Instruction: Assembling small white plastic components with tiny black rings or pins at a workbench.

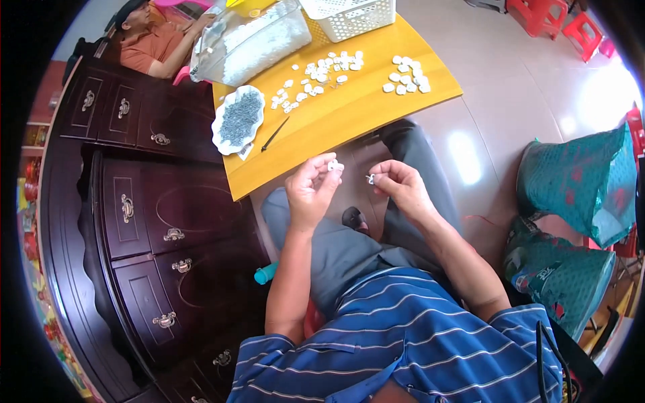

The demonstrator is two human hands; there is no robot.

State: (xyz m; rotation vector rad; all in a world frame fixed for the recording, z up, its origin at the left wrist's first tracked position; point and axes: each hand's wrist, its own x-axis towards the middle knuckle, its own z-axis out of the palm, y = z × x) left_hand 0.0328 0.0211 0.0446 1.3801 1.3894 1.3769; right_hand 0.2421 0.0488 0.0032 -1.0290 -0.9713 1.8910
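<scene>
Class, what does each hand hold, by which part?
The left hand pinches a small white piece; the right hand pinches a tiny whitish piece. Gripped parts: too small to tell.

Bright overall; white glare patches the glossy, pale beige tiled floor [494, 87] (right side); fisheye edges bend, corners blacken.

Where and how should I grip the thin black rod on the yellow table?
Probably pinch the thin black rod mid-length from above, coming from its right: it lies flat on the yellow table, with the white scalloped dish close on its left.
</scene>
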